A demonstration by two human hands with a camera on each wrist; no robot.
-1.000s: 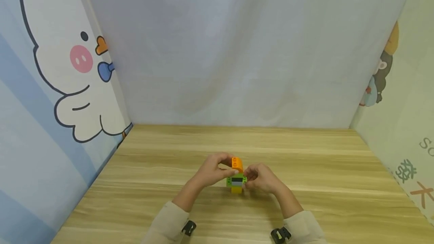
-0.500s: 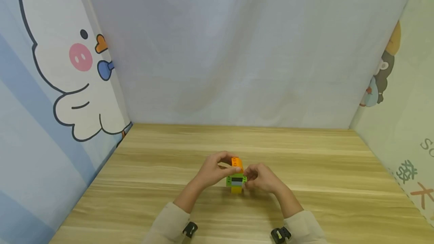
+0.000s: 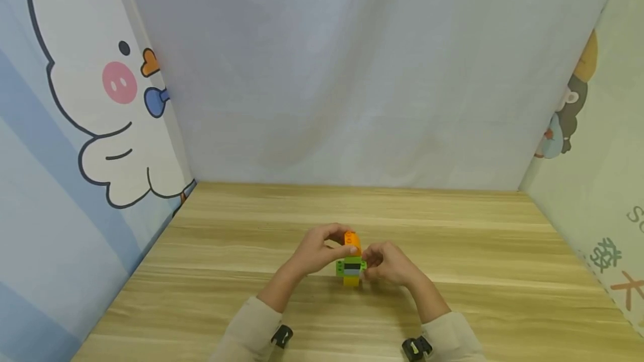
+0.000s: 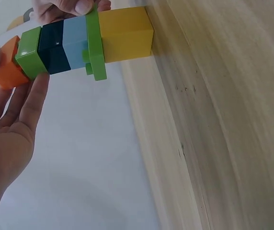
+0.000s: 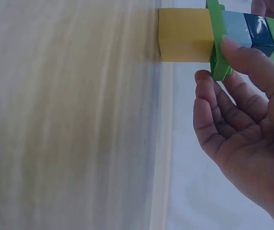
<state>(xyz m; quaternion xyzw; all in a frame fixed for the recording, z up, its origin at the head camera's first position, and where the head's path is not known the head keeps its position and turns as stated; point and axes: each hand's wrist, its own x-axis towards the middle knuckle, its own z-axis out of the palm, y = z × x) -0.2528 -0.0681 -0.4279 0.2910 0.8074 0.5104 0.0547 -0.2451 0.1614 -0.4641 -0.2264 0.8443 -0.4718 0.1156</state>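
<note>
A small tower of building bricks stands upright on the wooden table (image 3: 226, 295). From the bottom it has a yellow brick (image 4: 127, 34), a wide green plate (image 4: 97, 52), a light blue brick (image 4: 74, 43), a dark blue brick (image 4: 51, 47), a green brick (image 4: 30, 50) and an orange rounded brick (image 3: 350, 243) on top. My left hand (image 3: 318, 251) pinches the orange brick between thumb and fingers. Low on the tower's right side, my right hand (image 3: 389, 264) holds it, thumb (image 5: 245, 55) at the light blue brick and fingers by the green plate's end.
A pale grey curtain (image 3: 352, 71) hangs behind the table's far edge. Printed cloth walls stand at both sides, the left one with a white cartoon bird (image 3: 90, 94). Black straps (image 3: 416, 348) sit at both wrists.
My left thumb has slid slightly higher on the orange brick's near side. The right hand and the rest of the tower keep their place.
</note>
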